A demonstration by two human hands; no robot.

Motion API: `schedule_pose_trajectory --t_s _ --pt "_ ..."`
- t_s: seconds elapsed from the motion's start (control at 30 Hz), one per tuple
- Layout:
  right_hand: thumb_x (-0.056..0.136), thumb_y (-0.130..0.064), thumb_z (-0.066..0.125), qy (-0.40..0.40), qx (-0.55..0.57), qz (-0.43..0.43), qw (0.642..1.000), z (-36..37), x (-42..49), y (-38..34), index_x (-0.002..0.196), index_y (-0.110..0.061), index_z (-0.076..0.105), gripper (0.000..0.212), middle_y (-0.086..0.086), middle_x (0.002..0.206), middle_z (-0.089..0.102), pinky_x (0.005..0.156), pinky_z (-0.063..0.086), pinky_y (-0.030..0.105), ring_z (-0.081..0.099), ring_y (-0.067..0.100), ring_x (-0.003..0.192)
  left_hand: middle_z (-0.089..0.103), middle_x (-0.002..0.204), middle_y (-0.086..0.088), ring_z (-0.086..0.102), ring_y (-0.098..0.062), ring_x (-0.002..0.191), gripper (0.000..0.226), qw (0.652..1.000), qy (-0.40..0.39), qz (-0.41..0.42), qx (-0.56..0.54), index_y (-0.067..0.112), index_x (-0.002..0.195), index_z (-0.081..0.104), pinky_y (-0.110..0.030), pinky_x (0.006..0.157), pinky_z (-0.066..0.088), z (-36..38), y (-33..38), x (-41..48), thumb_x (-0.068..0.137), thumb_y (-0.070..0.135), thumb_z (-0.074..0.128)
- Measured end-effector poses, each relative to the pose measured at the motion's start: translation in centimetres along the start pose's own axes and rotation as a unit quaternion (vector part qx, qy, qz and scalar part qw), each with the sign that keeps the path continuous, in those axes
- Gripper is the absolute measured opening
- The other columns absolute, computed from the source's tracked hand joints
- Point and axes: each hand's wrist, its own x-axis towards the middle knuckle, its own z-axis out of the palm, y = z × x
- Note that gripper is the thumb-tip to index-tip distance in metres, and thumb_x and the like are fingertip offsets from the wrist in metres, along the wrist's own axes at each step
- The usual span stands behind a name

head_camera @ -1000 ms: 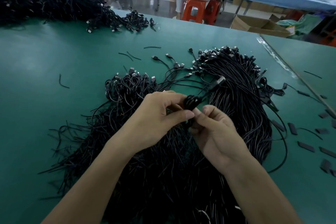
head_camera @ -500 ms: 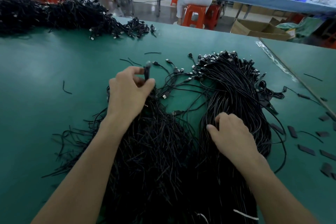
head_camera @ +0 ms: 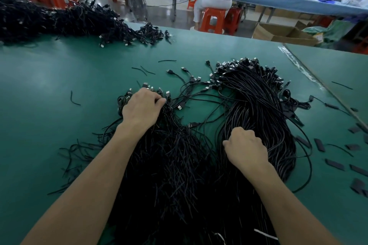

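Evidently the work in hand is sorting black cables one at a time from one lot to the other on the green table [head_camera: 59,89], and this moment looks like the changeover between dropping one off and fetching the next. The left hand [head_camera: 142,105] sits on the far end of the left heap [head_camera: 169,165], right over the cluster of plugs [head_camera: 148,86]. Its fingers are curled down and its thumb is pressed against the side of the forefinger. The back of the hand hides what lies under them, so I cannot tell whether it pinches a cable or merely rests there. The right hand [head_camera: 246,149] is on the near part of the right bundle [head_camera: 258,105], well apart from the left. Its knuckles are bent, its fingertips are buried among the strands and its thumb sticks out to the side, so it seems to be hooking into the bundle to grip a strand. A few loose cables [head_camera: 191,85] trail across the gap between the two lots, and flat black pieces [head_camera: 336,165] lie scattered to the right. The next move probably calls for teasing out a single cable without dragging its neighbours along, since the strands lie tightly packed and tangle easily, and for freeing the left hand so that both can work on that cable.
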Motion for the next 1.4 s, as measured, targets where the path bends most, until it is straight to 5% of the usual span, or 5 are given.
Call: schedule_pose_trajectory --t_s 0.4,0.63,0.83,1.1,1.4 --pt "0.101 -0.009 0.041 -0.091 0.564 0.081 0.817 -3.3 0.5 -1.2 0.07 -0.017 0.041 0.033 -0.006 0.052 0.034 0.036 0.025 0.023 0.028 0.007 0.041 0.062 0.112 0.004 0.056 -0.011 0.102 0.035 0.976 0.0 0.191 -0.109 0.024 0.128 0.061 -0.034 0.099 0.048 -1.2 3.9 -2.7 0.093 0.026 0.066" --pt "0.092 -0.01 0.046 -0.005 0.388 -0.303 0.871 -5.9 -6.2 -7.2 0.062 -0.029 0.062 0.039 -0.015 0.06 0.06 0.059 0.043 0.017 0.054 0.003 0.059 0.058 0.119 0.019 0.054 -0.005 0.11 0.066 0.899 -0.248 0.291 -0.215 0.043 0.148 0.033 -0.029 0.103 0.044 3.0 5.2 -3.1 0.095 0.013 0.057" --pt "0.094 -0.02 0.057 -0.112 0.366 -0.47 0.795 -7.4 -9.6 -8.4 0.062 -0.025 0.048 0.034 -0.012 0.054 0.046 0.057 0.031 0.011 0.046 0.006 0.051 0.07 0.108 0.004 0.059 0.004 0.092 0.059 0.923 -0.103 0.24 -0.282 0.024 0.11 0.07 -0.005 0.081 0.043 2.7 5.9 -2.6 0.097 0.068 0.032" --pt "0.096 -0.057 0.035 0.056 0.35 -0.187 0.916 -7.2 -5.0 -2.8 0.056 -0.02 0.049 0.057 -0.014 0.041 0.045 0.037 0.03 0.012 0.035 0.003 0.035 0.043 0.056 0.003 0.048 -0.008 0.047 0.041 0.811 0.28 0.068 -0.509 0.021 0.069 0.045 -0.021 0.05 0.045 -4.3 4.7 -2.5 0.106 0.035 0.033" --pt "0.089 -0.049 0.064 -0.078 0.211 -0.157 0.962 -5.9 -3.6 -1.1 0.156 -0.035 0.005 0.09 -0.006 0.146 0.037 0.102 0.031 0.025 0.034 0.008 0.128 0.033 0.063 0.018 0.027 0.005 0.052 0.025 0.938 0.174 0.293 -0.061 0.022 0.082 0.038 -0.018 0.047 0.026 -3.5 6.7 -4.4 0.101 0.032 0.05"
